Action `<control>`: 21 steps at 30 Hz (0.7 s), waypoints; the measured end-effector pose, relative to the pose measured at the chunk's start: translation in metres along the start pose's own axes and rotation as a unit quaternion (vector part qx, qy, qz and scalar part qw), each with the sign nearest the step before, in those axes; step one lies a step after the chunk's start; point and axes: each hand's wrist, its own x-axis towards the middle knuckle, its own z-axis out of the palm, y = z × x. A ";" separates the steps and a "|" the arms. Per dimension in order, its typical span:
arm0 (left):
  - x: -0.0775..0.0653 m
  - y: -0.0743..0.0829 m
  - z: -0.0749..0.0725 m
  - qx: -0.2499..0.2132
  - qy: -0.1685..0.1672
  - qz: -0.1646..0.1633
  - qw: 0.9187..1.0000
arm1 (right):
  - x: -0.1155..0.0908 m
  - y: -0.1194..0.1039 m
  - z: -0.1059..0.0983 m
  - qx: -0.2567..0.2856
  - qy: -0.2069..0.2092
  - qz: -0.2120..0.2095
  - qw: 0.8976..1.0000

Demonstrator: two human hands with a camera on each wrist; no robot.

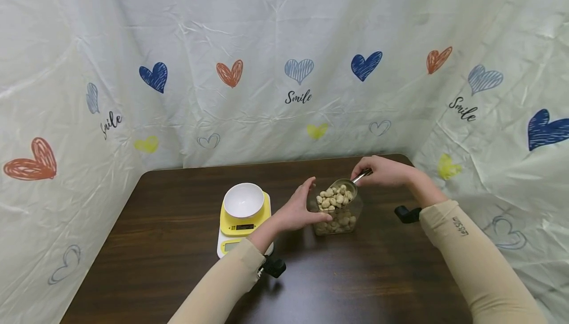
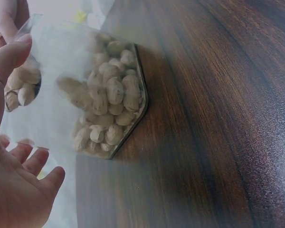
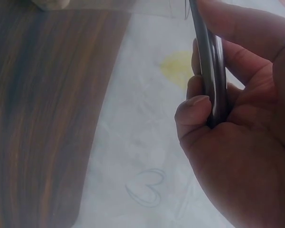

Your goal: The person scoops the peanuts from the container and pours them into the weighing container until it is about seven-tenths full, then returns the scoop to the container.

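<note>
In the head view, a clear plastic container (image 1: 335,227) with unshelled peanuts (image 2: 109,90) stands on the table. My left hand (image 1: 298,208) holds its left side, thumb across the front near the rim and fingers spread towards the back. My right hand (image 1: 384,172) grips the handle of a metal scoop (image 1: 359,177) from above. The scoop's bowl, heaped with peanuts, is tilted at the container's mouth. The right wrist view shows fingers curled round the dark handle (image 3: 213,80); the scoop's bowl is out of that view.
Left of the container is a yellow and white kitchen scale (image 1: 237,227) bearing a white bowl (image 1: 243,200); my left forearm partly covers the scale's lower right corner. The dark wooden table (image 1: 169,245) reaches a white curtain (image 1: 258,116) printed with hearts, behind and at both sides.
</note>
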 end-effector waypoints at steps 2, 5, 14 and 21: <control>0.000 0.000 0.000 0.000 0.000 0.000 1.000 | 0.000 0.000 0.000 0.004 -0.001 -0.002 1.000; 0.001 -0.001 0.000 0.001 -0.003 0.000 1.000 | -0.001 -0.001 -0.001 0.007 0.001 -0.007 1.000; 0.001 -0.002 0.000 -0.006 -0.002 0.008 1.000 | -0.003 0.001 -0.005 0.006 0.014 -0.009 1.000; 0.002 -0.001 0.000 0.000 -0.001 0.006 1.000 | -0.007 0.002 -0.011 0.004 0.021 -0.014 1.000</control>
